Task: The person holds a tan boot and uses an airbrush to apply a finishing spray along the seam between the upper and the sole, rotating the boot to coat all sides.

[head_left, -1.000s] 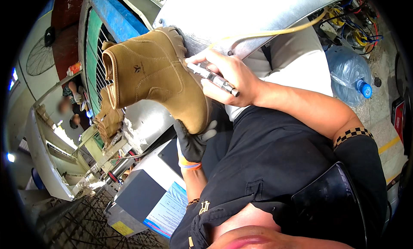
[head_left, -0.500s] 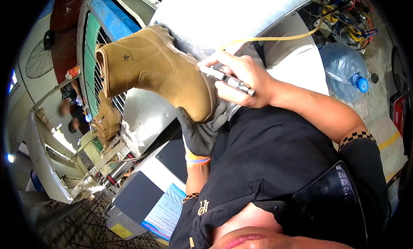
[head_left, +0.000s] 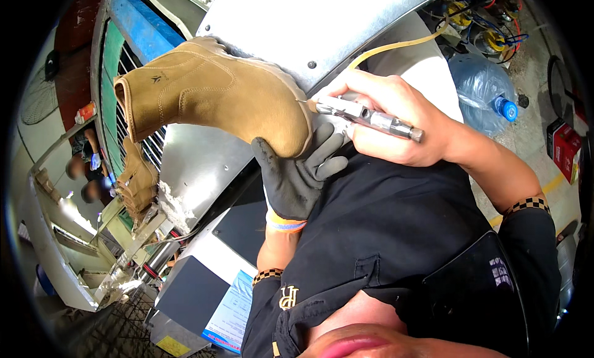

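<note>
Left hand (head_left: 297,172), in a dark grey glove with an orange-blue cuff, sits under the toe end of the tan suede boot (head_left: 216,98); fingers curl up around the toe, gripping it. Boot is held up in the air, on its side, opening pointing left, toe toward my chest.

Right hand (head_left: 396,120), bare, is clenched around a metal pen-shaped tool (head_left: 365,115). Tool lies roughly level, tip touching the boot's toe area just above my gloved fingers. A yellowish hose (head_left: 396,46) runs from the hand up toward the top right.

Behind the boot: grey sheet-metal machine housing (head_left: 322,24). A second tan boot (head_left: 136,185) sits lower left, by a green-blue grille (head_left: 117,55). Clear water jug with a blue cap (head_left: 486,89) is off to the right, well apart from my hands. Two other people (head_left: 86,175) far left, blurred.
</note>
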The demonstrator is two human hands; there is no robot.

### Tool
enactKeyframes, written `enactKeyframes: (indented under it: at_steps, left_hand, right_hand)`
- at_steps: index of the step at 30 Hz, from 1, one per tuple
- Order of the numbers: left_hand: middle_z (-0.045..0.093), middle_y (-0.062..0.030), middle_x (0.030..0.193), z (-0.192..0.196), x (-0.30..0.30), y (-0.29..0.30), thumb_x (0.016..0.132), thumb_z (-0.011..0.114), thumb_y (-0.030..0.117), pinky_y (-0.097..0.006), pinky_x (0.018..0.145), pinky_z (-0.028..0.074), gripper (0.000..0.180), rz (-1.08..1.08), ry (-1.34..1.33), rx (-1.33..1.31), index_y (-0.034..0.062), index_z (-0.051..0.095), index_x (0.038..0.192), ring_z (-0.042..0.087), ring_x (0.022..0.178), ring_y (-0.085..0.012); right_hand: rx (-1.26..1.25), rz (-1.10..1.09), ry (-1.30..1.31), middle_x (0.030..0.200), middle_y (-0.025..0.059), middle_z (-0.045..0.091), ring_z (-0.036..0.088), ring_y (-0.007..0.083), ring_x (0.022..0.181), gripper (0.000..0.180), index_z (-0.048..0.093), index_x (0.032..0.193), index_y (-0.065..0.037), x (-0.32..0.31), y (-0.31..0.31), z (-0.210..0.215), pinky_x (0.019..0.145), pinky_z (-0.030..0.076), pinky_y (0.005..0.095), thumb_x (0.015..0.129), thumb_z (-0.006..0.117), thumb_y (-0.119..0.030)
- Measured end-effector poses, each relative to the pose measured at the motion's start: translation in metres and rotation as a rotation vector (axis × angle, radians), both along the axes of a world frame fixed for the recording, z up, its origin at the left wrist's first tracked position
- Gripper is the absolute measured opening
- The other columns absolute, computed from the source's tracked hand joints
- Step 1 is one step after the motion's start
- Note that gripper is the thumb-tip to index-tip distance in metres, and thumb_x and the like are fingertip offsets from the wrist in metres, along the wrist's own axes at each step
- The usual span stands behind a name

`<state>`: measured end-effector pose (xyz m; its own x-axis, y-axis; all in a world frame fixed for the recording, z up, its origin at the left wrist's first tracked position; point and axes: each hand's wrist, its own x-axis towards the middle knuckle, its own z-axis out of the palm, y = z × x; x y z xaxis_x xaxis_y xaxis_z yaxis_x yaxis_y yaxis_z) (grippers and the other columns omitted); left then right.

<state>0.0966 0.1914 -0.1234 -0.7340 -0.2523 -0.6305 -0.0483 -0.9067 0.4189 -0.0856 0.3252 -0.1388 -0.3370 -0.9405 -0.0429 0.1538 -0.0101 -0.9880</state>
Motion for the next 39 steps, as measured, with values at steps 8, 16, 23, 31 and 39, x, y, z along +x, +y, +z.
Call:
enactKeyframes:
  at_steps: [8, 16, 23, 31, 39]
  left_hand:
    - [0.054, -0.0253, 0.133, -0.007, -0.016, -0.001, 0.089, 0.034, 0.075, -0.049, 0.091, 0.055, 0.097, -0.118, 0.037, 0.095, -0.0059, 0.032, 0.142, 0.058, 0.119, -0.0356]
    - [0.051, -0.0207, 0.136, -0.017, -0.057, 0.0, 0.084, 0.034, 0.08, -0.046, 0.094, 0.054, 0.102, -0.237, 0.173, 0.032, -0.0027, 0.029, 0.144, 0.058, 0.119, -0.0332]
    - [0.055, -0.0194, 0.132, -0.04, -0.082, -0.011, 0.084, 0.032, 0.081, -0.043, 0.099, 0.051, 0.101, -0.139, 0.351, 0.367, -0.0017, 0.037, 0.141, 0.058, 0.118, -0.0306]
    - [0.059, -0.0172, 0.118, -0.049, -0.094, -0.015, 0.089, 0.026, 0.079, -0.038, 0.098, 0.046, 0.09, -0.15, 0.464, 0.149, -0.0017, 0.05, 0.123, 0.058, 0.11, -0.0254]
    - [0.06, -0.0134, 0.115, -0.057, -0.08, -0.033, 0.096, 0.029, 0.068, -0.035, 0.092, 0.049, 0.079, -0.335, 0.496, -0.175, -0.0021, 0.05, 0.123, 0.058, 0.106, -0.0221]
  right_hand:
    - [0.038, 0.001, 0.179, 0.081, 0.0014, 0.055, 0.049, 0.0061, 0.072, 0.033, 0.057, 0.114, 0.0, -0.019, 0.004, 0.011, 0.064, 0.041, 0.0255, 0.081, 0.057, -0.006]
    - [0.253, -0.021, 0.022, 0.061, -0.0025, 0.045, 0.038, 0.0046, 0.046, 0.04, 0.056, 0.126, 0.001, -0.04, -0.001, 0.045, 0.044, 0.032, 0.0231, 0.087, 0.055, -0.008]
    - [-0.003, -0.313, 0.379, 0.067, 0.0051, 0.052, 0.049, 0.014, 0.058, 0.023, 0.057, 0.101, 0.001, -0.027, -0.003, 0.02, 0.054, 0.039, 0.03, 0.082, 0.063, -0.01]
    - [-0.056, -0.363, 0.37, 0.071, 0.0027, 0.059, 0.047, 0.0039, 0.06, 0.052, 0.048, 0.13, 0.003, 0.021, -0.008, -0.013, 0.057, 0.038, 0.0201, 0.078, 0.055, 0.006]
    - [-0.052, -0.339, 0.559, 0.082, 0.0125, 0.068, 0.067, 0.0251, 0.07, 0.052, 0.052, 0.126, -0.003, 0.03, -0.005, -0.015, 0.065, 0.053, 0.0318, 0.075, 0.065, -0.007]
